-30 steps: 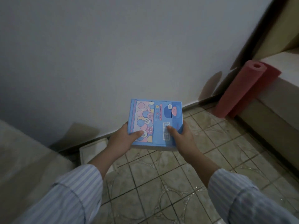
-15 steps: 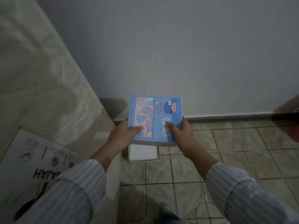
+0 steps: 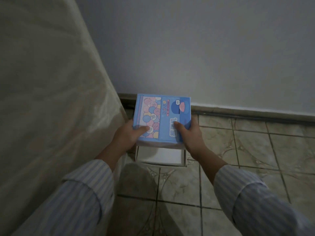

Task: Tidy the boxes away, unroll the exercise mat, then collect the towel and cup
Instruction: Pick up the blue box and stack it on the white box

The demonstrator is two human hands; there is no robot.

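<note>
A flat blue box (image 3: 166, 109) printed with coloured numbered balls is held level in both hands above the floor. My left hand (image 3: 128, 135) grips its near left edge, thumb on top. My right hand (image 3: 189, 133) grips its near right corner, thumb on top. Directly below it a white box (image 3: 162, 157) rests on the tiled floor by the wall; its far part is hidden under the blue box. The mat, towel and cup are out of view.
A tall pale cloth-covered mass (image 3: 51, 99) fills the left side, right beside the white box. A plain wall (image 3: 204, 48) with a dark skirting (image 3: 247, 113) stands just behind. Patterned floor tiles (image 3: 247, 159) spread to the right.
The view has swung left and down: the red rolled mat and the printed sheet left the frame. The blue box, still in both hands, now hangs lower over the white box.
</note>
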